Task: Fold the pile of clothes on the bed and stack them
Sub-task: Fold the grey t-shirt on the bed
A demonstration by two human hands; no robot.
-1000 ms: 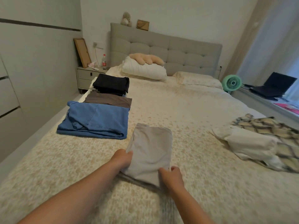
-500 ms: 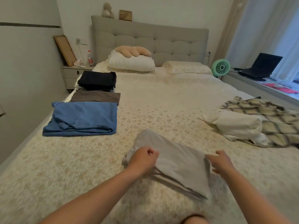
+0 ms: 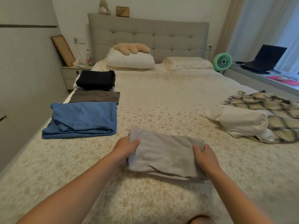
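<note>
Bed (image 3: 161,94) | left hand (image 3: 125,147), right hand (image 3: 204,155) grip folded grey garment (image 3: 165,154) (opposite ends)

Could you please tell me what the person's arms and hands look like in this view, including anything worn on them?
Both forearms are bare as far as the frame shows; no sleeve, watch, bracelet, ring or glove is visible. The left hand and the right hand are uncovered. No markings are visible on the arms or hands.
</note>
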